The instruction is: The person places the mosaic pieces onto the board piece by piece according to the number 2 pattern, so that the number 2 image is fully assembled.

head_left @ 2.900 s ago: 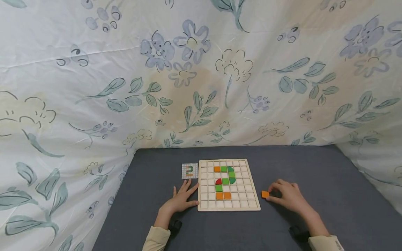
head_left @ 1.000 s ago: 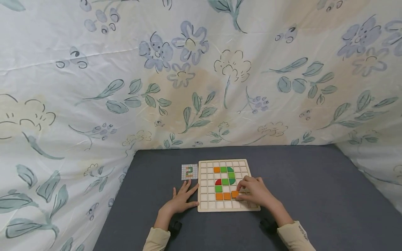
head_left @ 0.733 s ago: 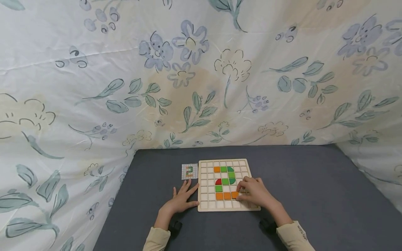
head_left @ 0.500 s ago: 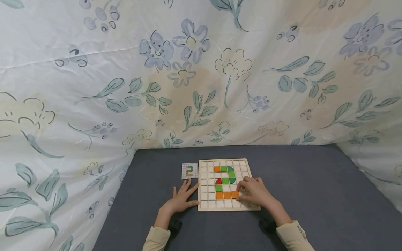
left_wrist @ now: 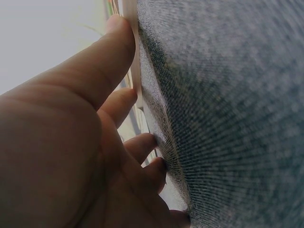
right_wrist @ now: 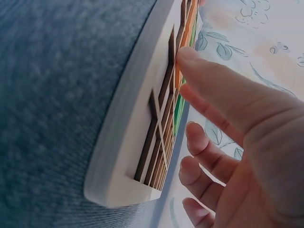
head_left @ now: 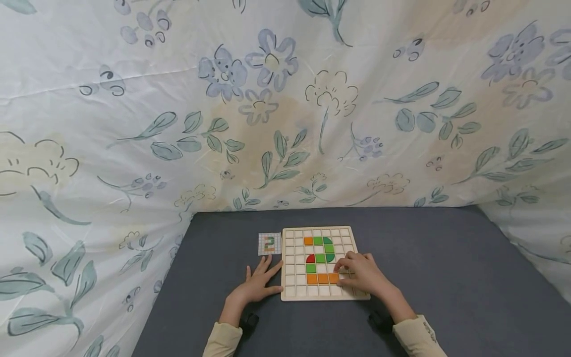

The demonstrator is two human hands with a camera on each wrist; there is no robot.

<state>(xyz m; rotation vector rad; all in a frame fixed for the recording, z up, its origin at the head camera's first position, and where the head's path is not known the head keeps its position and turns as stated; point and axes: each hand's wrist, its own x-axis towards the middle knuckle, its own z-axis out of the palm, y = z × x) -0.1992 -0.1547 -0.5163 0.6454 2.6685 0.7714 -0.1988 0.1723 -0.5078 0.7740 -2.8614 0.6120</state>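
A wooden grid board (head_left: 294,292) lies on the table, with orange, green and red tiles forming a figure like a 2. At the right end of its lower row lies an orange square tile (head_left: 332,278), flat in its cell. My right hand (head_left: 363,273) is over the board's right side, thumb and forefinger at that tile's edge; the right wrist view shows the thumb (right_wrist: 204,66) fairly straight and the other fingers loosely bent. My left hand (head_left: 255,285) lies spread, its thumb and forefinger touching the board's left edge; the left wrist view shows this hand (left_wrist: 95,123) too.
A small printed card (head_left: 269,244) with a coloured 2 on a grid lies by the board's upper left corner. The dark grey table (head_left: 424,238) extends on both sides, and a flowered cloth (head_left: 285,124) hangs behind it.
My right hand has carried the orange tile from the table at the right to the board's lower row. Its thumb has since slid slightly off the tile. The left hand has stayed still.
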